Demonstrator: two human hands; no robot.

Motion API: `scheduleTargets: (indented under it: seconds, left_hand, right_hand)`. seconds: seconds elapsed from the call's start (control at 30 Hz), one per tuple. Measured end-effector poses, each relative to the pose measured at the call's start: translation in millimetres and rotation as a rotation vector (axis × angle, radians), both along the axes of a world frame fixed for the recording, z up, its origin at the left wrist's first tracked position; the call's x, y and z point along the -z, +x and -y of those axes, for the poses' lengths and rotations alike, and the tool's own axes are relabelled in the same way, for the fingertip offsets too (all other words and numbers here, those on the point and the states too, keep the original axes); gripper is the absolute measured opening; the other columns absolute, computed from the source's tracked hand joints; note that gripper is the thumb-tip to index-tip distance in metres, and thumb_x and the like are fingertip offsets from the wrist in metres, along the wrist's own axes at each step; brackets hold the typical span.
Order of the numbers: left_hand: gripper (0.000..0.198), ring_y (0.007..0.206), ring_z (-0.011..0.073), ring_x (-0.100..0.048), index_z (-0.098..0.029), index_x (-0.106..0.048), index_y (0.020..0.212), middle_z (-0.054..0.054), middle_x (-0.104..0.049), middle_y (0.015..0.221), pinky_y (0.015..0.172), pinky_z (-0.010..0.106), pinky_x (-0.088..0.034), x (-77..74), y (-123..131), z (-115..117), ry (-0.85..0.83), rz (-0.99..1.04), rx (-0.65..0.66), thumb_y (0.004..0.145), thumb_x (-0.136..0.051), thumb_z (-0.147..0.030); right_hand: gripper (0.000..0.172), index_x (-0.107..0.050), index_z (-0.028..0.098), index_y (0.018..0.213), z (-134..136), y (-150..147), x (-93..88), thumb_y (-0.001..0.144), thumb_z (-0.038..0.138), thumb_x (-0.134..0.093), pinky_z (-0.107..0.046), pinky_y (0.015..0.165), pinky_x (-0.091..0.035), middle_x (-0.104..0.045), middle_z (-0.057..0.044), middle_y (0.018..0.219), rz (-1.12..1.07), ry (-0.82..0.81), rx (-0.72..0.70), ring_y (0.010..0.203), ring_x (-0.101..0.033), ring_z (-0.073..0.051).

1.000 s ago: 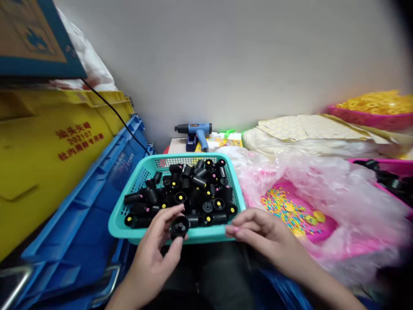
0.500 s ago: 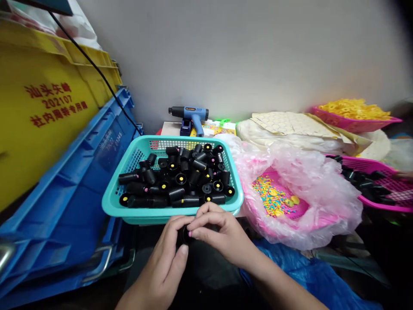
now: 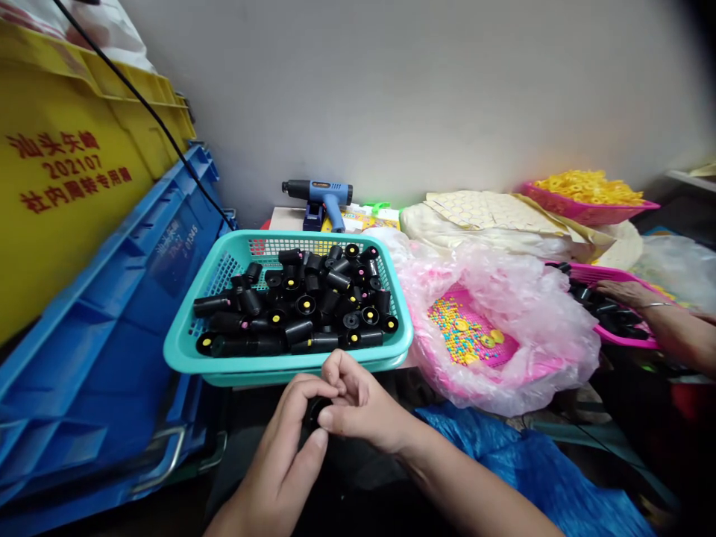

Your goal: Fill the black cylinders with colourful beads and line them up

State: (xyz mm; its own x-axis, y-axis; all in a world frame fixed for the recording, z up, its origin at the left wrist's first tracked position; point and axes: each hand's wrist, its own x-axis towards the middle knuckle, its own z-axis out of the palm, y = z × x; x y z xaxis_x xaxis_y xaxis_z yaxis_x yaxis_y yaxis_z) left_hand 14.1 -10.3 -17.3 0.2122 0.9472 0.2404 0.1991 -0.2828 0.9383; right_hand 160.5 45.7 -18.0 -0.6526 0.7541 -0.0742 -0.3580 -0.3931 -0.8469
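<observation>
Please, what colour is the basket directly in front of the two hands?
The basket is turquoise; the head view shows it best.

Left of the turquoise basket (image 3: 288,364), red lettering (image 3: 71,167) on the yellow crate (image 3: 33,253) reads "汕头矢崎 / 202107 / 社内周转专用箱". Nearer the basket, the blue crate (image 3: 128,321) bears faint pale "01345". Behind it, the heat gun's label (image 3: 321,185) is too small to read.

Left grip (image 3: 286,440) and right grip (image 3: 361,406) meet, both curled inward.
</observation>
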Motion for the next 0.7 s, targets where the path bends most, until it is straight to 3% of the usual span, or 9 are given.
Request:
scheduleTargets:
  seconds: [0.1, 0.2, 0.3, 0.4, 0.47, 0.57, 0.63, 0.7]
  left_hand:
    - [0.025, 0.097, 0.0221, -0.057, -0.029, -0.054, 0.112, 0.003, -0.057, 0.105, 0.082, 0.031, -0.051, -3.8, 1.2, -3.2, -0.133, 0.168, 0.027, 0.094, -0.044, -0.044]
    - [0.020, 0.082, 0.0183, -0.056, -0.027, -0.058, 0.098, 0.001, -0.056, 0.089, 0.072, 0.027, -0.049, -2.1, -2.4, -7.9, -0.231, 0.277, 0.018, 0.093, -0.048, -0.043]
    - [0.016, 0.084, 0.0180, -0.054, -0.026, -0.059, 0.089, 0.001, -0.054, 0.086, 0.072, 0.025, -0.046, -2.1, -16.6, -14.9, -0.166, 0.262, -0.118, 0.092, -0.051, -0.040]
    - [0.016, 0.090, 0.0193, -0.053, -0.026, -0.059, 0.085, 0.001, -0.054, 0.088, 0.079, 0.027, -0.045, -16.5, -41.2, -31.4, -0.046, 0.179, -0.254, 0.091, -0.051, -0.038]
    - [0.014, 0.095, 0.0205, -0.053, -0.025, -0.058, 0.084, 0.001, -0.055, 0.091, 0.085, 0.029, -0.043, -34.4, -59.7, -53.9, 0.056, 0.067, -0.368, 0.090, -0.051, -0.036]
    - [0.019, 0.096, 0.0230, -0.054, -0.025, -0.057, 0.090, 0.002, -0.058, 0.094, 0.086, 0.033, -0.044, -61.0, -83.3, -106.6, 0.145, -0.247, -0.475, 0.087, -0.049, -0.042]
    - [0.026, 0.100, 0.0258, -0.055, -0.023, -0.057, 0.094, 0.005, -0.061, 0.100, 0.089, 0.037, -0.044, -69.2, -93.4, -147.5, 0.069, -0.522, -0.404, 0.087, -0.043, -0.044]
    - [0.031, 0.111, 0.0319, -0.052, -0.021, -0.061, 0.099, 0.010, -0.062, 0.113, 0.098, 0.047, -0.039, -67.1, -97.9, -183.7, -0.089, -0.852, -0.333, 0.086, -0.043, -0.043]
  right_hand:
    - [0.054, -0.038, 0.024, 0.085, -2.3, 6.8, 2.2, 0.064, 0.046, -0.083, -0.015, 0.046, -0.031, -0.044, 0.011, 0.065, 0.002, 0.005, -0.081, 0.049, -0.038, -0.004]
    - [0.053, -0.045, 0.022, 0.093, -3.1, 19.2, 1.6, 0.068, 0.054, -0.079, -0.018, 0.051, -0.038, -0.048, 0.007, 0.071, 0.010, 0.053, -0.107, 0.054, -0.043, -0.006]
    - [0.045, -0.052, 0.019, 0.097, -1.3, 42.2, -2.6, 0.075, 0.051, -0.075, -0.019, 0.057, -0.036, -0.048, 0.005, 0.074, 0.126, 0.130, -0.056, 0.061, -0.042, -0.006]
    - [0.037, -0.056, 0.019, 0.094, -1.2, 80.6, -6.1, 0.081, 0.051, -0.069, -0.020, 0.057, -0.033, -0.047, 0.003, 0.073, 0.261, 0.201, 0.083, 0.063, -0.040, -0.008]
    - [0.036, -0.058, 0.020, 0.088, -6.0, 113.5, -7.1, 0.082, 0.055, -0.065, -0.021, 0.055, -0.035, -0.047, 0.003, 0.068, 0.360, 0.226, 0.250, 0.060, -0.042, -0.009]
    - [0.036, -0.062, 0.021, 0.082, -23.0, 164.4, -7.7, 0.079, 0.056, -0.066, -0.024, 0.053, -0.043, -0.052, 0.000, 0.065, 0.629, 0.266, 0.536, 0.058, -0.048, -0.013]
    - [0.036, -0.067, 0.022, 0.083, -38.1, 192.2, -7.2, 0.074, 0.057, -0.069, -0.026, 0.057, -0.051, -0.061, -0.004, 0.072, 0.842, 0.287, 0.645, 0.065, -0.057, -0.018]
    - [0.036, -0.070, 0.023, 0.084, -52.8, 212.0, -3.8, 0.071, 0.057, -0.070, -0.029, 0.063, -0.056, -0.068, -0.007, 0.080, 0.977, 0.319, 0.642, 0.074, -0.064, -0.023]
